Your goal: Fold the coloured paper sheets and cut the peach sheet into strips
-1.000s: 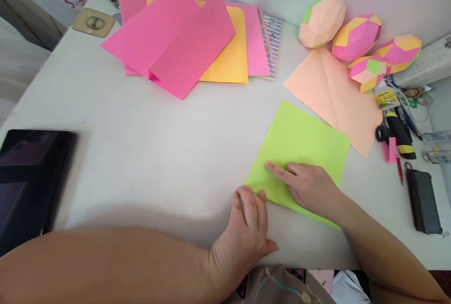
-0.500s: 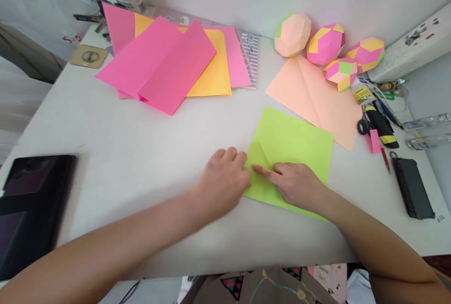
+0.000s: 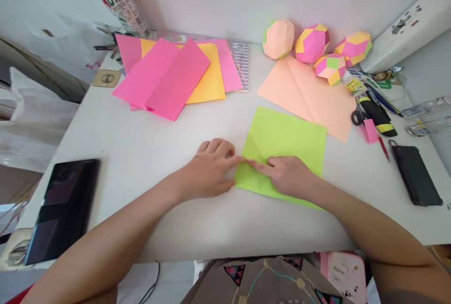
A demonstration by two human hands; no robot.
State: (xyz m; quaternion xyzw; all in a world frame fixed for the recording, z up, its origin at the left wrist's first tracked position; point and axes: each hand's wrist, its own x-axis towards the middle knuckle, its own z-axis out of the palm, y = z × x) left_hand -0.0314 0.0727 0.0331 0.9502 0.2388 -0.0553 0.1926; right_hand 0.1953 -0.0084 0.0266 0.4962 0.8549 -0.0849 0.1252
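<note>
A sheet of lime green paper (image 3: 292,135) lies flat on the white desk, with a faint crease near its left side. My left hand (image 3: 213,170) is at the sheet's left edge, index fingertip and thumb touching it, the other fingers bent. From the right, my right hand (image 3: 287,172) rests on the green sheet. Its index finger points left and presses near the left edge, almost meeting my left index fingertip, while the remaining fingers curl under. Neither hand grips anything.
Behind lies a creased peach sheet (image 3: 310,97), with several folded paper balls (image 3: 312,43) by the wall. Pink folded papers (image 3: 176,83) and a yellow paper (image 3: 207,92) are at back left. A black tablet-like device (image 3: 65,205), a phone (image 3: 416,175) and scissors (image 3: 356,117) lie at the sides.
My left hand has opened from a curled shape, its index finger now stretched toward the right one. My right hand stays on the green sheet. The view has shifted slightly.
</note>
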